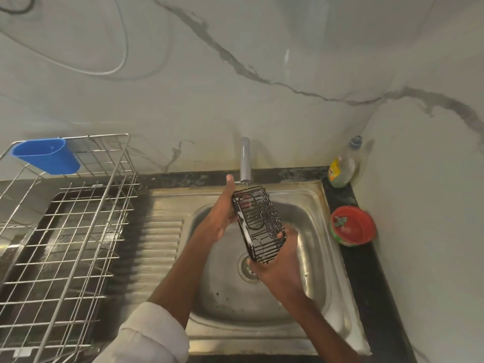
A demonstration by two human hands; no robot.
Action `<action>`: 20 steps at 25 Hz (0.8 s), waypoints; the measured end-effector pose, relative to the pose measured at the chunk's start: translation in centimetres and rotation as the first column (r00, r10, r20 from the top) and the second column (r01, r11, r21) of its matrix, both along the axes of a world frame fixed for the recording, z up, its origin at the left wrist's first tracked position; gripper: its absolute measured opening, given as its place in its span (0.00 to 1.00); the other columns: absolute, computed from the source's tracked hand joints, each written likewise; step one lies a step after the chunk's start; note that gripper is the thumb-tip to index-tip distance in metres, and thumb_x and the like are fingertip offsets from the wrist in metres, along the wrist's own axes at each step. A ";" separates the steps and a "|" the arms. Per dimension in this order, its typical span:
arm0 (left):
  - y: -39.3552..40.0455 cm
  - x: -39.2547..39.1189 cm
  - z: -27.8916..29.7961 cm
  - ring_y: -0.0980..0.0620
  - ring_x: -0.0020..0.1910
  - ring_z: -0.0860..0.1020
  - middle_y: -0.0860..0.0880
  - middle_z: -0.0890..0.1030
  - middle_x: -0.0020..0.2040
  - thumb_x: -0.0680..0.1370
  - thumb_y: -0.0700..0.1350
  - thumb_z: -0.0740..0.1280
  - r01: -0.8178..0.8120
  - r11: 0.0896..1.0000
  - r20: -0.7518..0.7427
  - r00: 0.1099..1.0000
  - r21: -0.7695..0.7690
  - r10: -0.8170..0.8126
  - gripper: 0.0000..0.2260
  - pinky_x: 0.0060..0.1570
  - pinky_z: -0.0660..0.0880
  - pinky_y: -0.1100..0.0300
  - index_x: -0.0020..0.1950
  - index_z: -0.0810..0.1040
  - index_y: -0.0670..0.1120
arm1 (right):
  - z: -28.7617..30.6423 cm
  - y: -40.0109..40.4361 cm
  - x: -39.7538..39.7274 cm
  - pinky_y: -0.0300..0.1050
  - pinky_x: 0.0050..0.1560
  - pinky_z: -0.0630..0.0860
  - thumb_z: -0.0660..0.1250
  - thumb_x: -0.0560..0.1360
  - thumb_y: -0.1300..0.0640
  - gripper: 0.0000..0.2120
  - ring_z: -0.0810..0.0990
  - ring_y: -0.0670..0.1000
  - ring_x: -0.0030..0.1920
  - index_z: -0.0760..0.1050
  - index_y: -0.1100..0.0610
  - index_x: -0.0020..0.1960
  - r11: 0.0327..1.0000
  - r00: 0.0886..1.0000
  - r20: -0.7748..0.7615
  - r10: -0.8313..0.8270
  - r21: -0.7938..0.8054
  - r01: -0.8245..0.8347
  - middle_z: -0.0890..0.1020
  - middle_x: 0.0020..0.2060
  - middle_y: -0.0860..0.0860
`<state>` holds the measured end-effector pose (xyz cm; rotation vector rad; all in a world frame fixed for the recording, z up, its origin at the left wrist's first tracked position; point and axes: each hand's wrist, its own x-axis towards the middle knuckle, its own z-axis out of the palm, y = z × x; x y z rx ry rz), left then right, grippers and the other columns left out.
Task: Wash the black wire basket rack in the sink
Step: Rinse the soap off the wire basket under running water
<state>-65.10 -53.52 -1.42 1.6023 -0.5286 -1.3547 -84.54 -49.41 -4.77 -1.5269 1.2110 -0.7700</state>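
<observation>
Under the tap (245, 159), over the sink (311, 203), left hand (222, 218) and right hand (277, 268) grasp the soapy black wire basket rack (258, 224); rinsing seems underway, turning it next.

The sink (311, 205) sits at the middle of the counter, its drain (245, 268) low in the bowl, with the tap (245, 159) rising behind it against the wall. Over the bowl, under the spout, both hands hold the wire basket rack (258, 224) — the left hand (222, 213) on its left side, the right hand (280, 268) at its near end. Left of the bowl a dish rack (65, 231) stands on the drainboard with a cup (47, 155) hung on its far rail; right of the sink, a bottle (343, 166) stands in the back corner and a bowl (353, 226) lies nearer — both on the counter ledge.
</observation>
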 end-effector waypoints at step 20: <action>3.2 2.6 -0.7 0.46 0.60 0.82 0.46 0.88 0.54 0.79 0.60 0.69 -0.003 0.998 0.035 0.999 0.065 0.001 0.23 0.65 0.74 0.44 0.64 0.82 0.44 | -2.3 -4.8 -1.7 0.36 0.52 0.80 0.78 0.62 0.72 0.47 0.79 0.47 0.64 0.63 0.50 0.73 0.961 0.971 0.048 0.234 0.141 -0.238 0.79 0.62 0.51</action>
